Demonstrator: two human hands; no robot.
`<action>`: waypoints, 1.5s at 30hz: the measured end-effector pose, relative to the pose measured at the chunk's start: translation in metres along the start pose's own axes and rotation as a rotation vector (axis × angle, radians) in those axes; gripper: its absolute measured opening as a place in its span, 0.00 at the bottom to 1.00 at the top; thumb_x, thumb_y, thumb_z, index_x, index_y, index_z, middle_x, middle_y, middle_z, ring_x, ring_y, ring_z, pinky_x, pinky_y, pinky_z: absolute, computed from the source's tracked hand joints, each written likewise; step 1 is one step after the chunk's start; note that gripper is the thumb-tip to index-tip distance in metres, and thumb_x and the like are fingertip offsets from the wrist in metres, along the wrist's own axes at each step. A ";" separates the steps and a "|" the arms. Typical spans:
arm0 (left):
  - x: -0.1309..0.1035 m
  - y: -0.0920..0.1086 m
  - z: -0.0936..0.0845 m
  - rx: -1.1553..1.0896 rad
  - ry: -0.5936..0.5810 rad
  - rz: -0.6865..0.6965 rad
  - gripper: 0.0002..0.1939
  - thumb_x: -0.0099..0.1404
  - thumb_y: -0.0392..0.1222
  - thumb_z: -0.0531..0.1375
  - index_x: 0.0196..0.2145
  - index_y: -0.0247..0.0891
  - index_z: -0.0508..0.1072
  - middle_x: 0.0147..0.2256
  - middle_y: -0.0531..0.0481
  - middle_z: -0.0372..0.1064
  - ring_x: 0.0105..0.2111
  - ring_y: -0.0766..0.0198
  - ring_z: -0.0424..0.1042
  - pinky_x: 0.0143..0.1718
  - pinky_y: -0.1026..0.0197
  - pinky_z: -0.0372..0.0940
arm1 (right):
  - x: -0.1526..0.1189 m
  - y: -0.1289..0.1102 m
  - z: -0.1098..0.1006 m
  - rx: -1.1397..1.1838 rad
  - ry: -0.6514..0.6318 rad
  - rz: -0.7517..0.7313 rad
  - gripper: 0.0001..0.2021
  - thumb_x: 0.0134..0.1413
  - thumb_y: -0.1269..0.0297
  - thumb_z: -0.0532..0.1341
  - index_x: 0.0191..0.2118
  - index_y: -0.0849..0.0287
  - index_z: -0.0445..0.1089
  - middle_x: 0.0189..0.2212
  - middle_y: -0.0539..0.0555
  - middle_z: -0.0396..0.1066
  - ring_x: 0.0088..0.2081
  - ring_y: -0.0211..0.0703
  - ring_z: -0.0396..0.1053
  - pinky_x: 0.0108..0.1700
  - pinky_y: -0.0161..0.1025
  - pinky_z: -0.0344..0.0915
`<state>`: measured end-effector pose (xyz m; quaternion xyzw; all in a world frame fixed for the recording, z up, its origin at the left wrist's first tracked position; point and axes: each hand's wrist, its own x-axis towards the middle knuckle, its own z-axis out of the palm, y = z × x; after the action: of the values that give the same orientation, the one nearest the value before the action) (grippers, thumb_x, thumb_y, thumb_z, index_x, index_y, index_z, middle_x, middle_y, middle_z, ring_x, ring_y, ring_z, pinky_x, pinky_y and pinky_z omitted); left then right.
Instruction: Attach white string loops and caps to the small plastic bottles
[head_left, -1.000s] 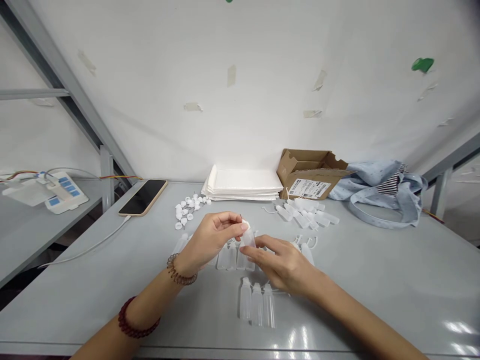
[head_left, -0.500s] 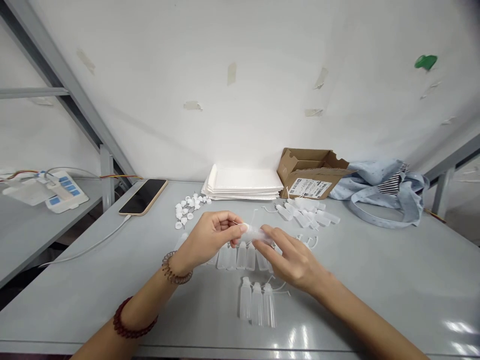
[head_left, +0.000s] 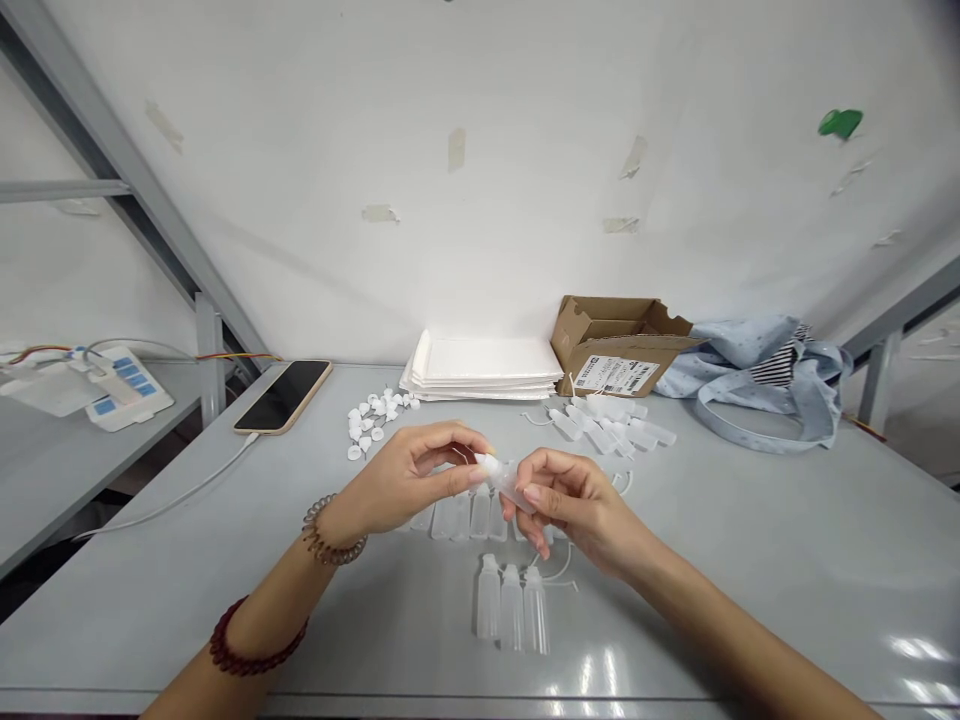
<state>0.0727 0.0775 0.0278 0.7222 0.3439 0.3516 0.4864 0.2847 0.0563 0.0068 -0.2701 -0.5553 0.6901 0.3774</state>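
A small translucent squeeze bottle [head_left: 507, 482] is held tilted between my two hands, above the grey table. My right hand [head_left: 581, 505] is closed around its body, thumb and fingers pinching the lower end. At its neck sits a white cap [head_left: 486, 462], which my left hand [head_left: 420, 470] pinches between thumb and forefinger. Behind and below the hands lies a row of similar bottles [head_left: 442, 518], partly hidden by my fingers. Nearer the front edge are three more bottles [head_left: 511, 608] side by side, with thin strap-like tails at their necks.
Loose white caps with needle tips [head_left: 375, 412] lie at the back left. A pile of bottles [head_left: 607, 425] rests before an open cardboard box [head_left: 622, 345]. White padded envelopes [head_left: 487, 365], a charging phone [head_left: 285, 397] and a light blue cloth bag [head_left: 757, 375] are also there.
My right hand has turned and now grips the bottle with thumb on top and fingers curled below. The bottle has tilted more, while my left hand stays at the cap.
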 end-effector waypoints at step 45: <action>0.001 -0.004 0.019 0.206 0.064 -0.069 0.15 0.65 0.49 0.53 0.27 0.36 0.69 0.23 0.53 0.66 0.25 0.68 0.66 0.28 0.67 0.63 | -0.005 0.004 0.004 -0.700 0.209 -0.184 0.14 0.61 0.61 0.52 0.46 0.62 0.69 0.24 0.49 0.65 0.19 0.32 0.61 0.23 0.33 0.61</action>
<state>0.0884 0.0713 0.0191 0.7445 0.4183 0.3202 0.4100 0.2834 0.0494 0.0039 -0.4007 -0.7379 0.3904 0.3775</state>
